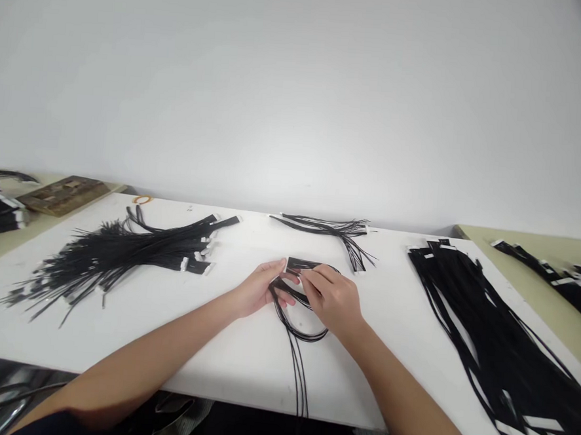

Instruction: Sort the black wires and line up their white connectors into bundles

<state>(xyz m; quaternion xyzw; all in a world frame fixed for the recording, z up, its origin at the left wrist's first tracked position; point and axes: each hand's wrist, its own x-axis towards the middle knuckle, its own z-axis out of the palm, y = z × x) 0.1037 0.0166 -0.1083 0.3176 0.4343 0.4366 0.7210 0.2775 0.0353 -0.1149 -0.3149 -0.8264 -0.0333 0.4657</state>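
Observation:
A black wire harness [299,329] with a white connector [285,265] is between my two hands above the white table. My left hand [262,287] is closed on the connector end, its thumb on top. Pinched fingers of my right hand [332,295] are on the harness wires just right of the connector; the exact wire is hidden. Some of the wires curl in a loop below my hands. Several loose strands hang down past the table's front edge.
Black harnesses with white connectors [121,250] are piled at left. A smaller bunch [324,226] lies at the back. A long stack [485,321] covers the right side. A brown board [64,195] and an orange ring [142,199] are at back left. Behind stands a wall [298,100].

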